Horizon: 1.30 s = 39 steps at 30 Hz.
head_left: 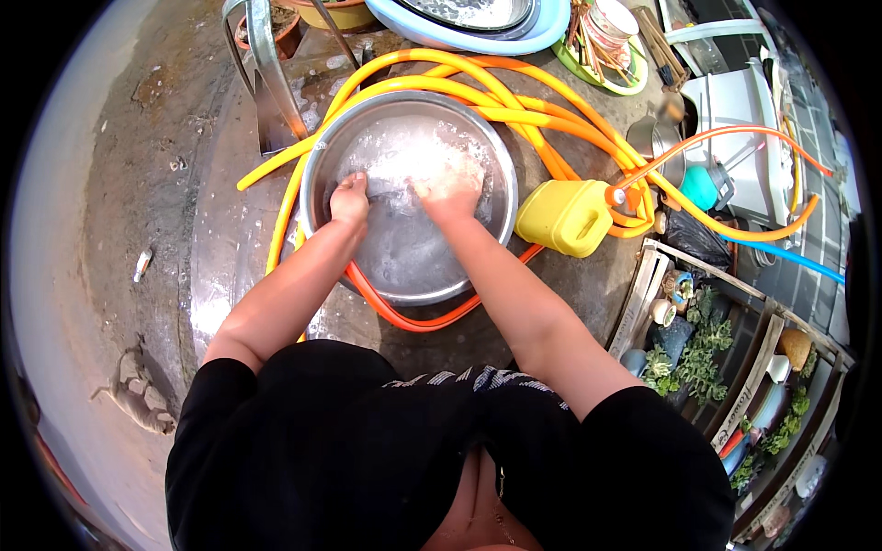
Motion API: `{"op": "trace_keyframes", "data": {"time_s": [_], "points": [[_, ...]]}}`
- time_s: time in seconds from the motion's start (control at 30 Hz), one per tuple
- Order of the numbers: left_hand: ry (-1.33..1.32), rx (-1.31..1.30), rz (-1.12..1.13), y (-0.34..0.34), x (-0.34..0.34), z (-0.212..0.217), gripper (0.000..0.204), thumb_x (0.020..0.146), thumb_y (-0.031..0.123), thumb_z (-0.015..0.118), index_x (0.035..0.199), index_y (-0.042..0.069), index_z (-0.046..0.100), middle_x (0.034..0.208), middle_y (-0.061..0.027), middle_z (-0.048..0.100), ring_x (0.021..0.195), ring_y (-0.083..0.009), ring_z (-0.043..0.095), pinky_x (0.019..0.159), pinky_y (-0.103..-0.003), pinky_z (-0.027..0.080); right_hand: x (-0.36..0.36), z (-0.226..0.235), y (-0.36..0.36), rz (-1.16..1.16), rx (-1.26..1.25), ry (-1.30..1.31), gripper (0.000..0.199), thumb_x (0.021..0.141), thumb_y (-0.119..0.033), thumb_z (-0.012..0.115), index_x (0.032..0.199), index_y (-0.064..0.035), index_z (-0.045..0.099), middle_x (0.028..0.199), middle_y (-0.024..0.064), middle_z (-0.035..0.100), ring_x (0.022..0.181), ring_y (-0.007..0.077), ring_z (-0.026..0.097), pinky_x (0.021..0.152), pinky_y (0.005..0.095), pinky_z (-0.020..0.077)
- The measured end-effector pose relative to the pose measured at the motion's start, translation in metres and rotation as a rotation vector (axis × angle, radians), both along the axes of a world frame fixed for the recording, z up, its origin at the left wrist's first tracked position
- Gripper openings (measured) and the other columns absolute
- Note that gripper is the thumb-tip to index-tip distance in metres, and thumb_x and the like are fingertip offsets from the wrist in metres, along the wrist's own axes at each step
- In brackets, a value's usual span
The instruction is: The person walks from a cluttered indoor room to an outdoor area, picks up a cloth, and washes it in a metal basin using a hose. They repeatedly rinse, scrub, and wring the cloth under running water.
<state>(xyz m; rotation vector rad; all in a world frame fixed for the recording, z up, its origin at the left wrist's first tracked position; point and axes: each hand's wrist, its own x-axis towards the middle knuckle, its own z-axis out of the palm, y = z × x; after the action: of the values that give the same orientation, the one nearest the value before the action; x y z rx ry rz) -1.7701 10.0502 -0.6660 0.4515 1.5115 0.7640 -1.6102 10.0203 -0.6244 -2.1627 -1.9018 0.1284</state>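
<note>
Both hands are inside a round stainless steel basin [316, 174] holding water and white suds. My left hand [349, 196] is closed with its fingers curled, close to the basin's left inner wall; whether it holds anything is hidden. My right hand [450, 191] lies in the bright suds on the right side, with the thumb apart from the fingers. Glare washes out its fingertips, and I see nothing held in it. An orange hose [395, 317] curves round the near side of the basin, under my forearms.
Yellow hose coils [514, 106] lie behind the basin. A yellow jerrycan [564, 217] stands to its right. Far back are a blue tub [432, 35] and a green basket [625, 87]. A metal stand [274, 101] is at left; a wooden planter crate [763, 367] is at right. A cat [138, 395] is at lower left.
</note>
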Motion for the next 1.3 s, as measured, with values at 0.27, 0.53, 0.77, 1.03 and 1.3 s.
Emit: {"op": "trace_keyframes", "data": {"time_s": [0.27, 0.53, 0.77, 1.03, 1.3], "points": [[-0.296, -0.053, -0.317, -0.002, -0.011, -0.019, 0.041, 0.1, 0.044, 0.042, 0.108, 0.008, 0.061, 0.097, -0.0054, 0.063, 0.091, -0.0221, 0.058, 0.077, -0.036, 0.047, -0.097, 0.074, -0.038, 0.485, 0.045, 0.454, 0.018, 0.088, -0.025, 0.059, 0.092, -0.0078, 0.06, 0.087, 0.013, 0.06, 0.084, 0.0332, 0.062, 0.07, 0.0463, 0.0501], [-0.584, -0.181, 0.011, -0.005, 0.008, 0.007, 0.034, 0.098, 0.045, 0.046, 0.087, 0.015, 0.059, 0.063, 0.0021, 0.051, 0.049, -0.0117, 0.042, 0.044, -0.028, 0.032, -0.077, 0.037, -0.01, 0.167, -0.035, 0.338, 0.026, 0.091, -0.03, 0.054, 0.083, -0.0066, 0.06, 0.092, 0.0133, 0.057, 0.082, 0.0323, 0.063, 0.067, 0.0438, 0.0521], [-0.662, -0.233, 0.116, 0.005, 0.005, 0.044, 0.034, 0.096, 0.043, 0.051, 0.098, 0.009, 0.057, 0.083, -0.0037, 0.06, 0.069, -0.0146, 0.056, 0.054, -0.032, 0.041, -0.052, 0.03, 0.007, 0.08, 0.0, 0.175, 0.022, 0.086, -0.03, 0.061, 0.077, -0.01, 0.063, 0.084, 0.0079, 0.06, 0.071, 0.0288, 0.064, 0.064, 0.0405, 0.0529], [-0.183, -0.001, 0.056, 0.001, 0.004, 0.006, 0.041, 0.089, 0.02, 0.066, 0.121, -0.002, 0.052, 0.108, -0.0118, 0.061, 0.092, -0.0228, 0.058, 0.078, -0.035, 0.046, -0.009, 0.012, -0.039, 0.036, -0.251, 0.0, 0.051, 0.089, -0.039, 0.055, 0.131, -0.0111, 0.049, 0.135, 0.0148, 0.046, 0.132, 0.0342, 0.036, 0.108, 0.0481, 0.0284], [-0.283, -0.344, 0.144, 0.003, 0.004, 0.017, 0.045, 0.092, 0.03, 0.061, 0.124, 0.0, 0.053, 0.115, -0.0163, 0.061, 0.103, -0.0291, 0.059, 0.09, -0.04, 0.047, -0.016, 0.028, 0.003, -0.115, -0.187, 0.351, 0.053, 0.082, -0.018, 0.063, 0.133, -0.0145, 0.046, 0.117, 0.0179, 0.051, 0.111, 0.037, 0.05, 0.093, 0.0484, 0.04]]}}
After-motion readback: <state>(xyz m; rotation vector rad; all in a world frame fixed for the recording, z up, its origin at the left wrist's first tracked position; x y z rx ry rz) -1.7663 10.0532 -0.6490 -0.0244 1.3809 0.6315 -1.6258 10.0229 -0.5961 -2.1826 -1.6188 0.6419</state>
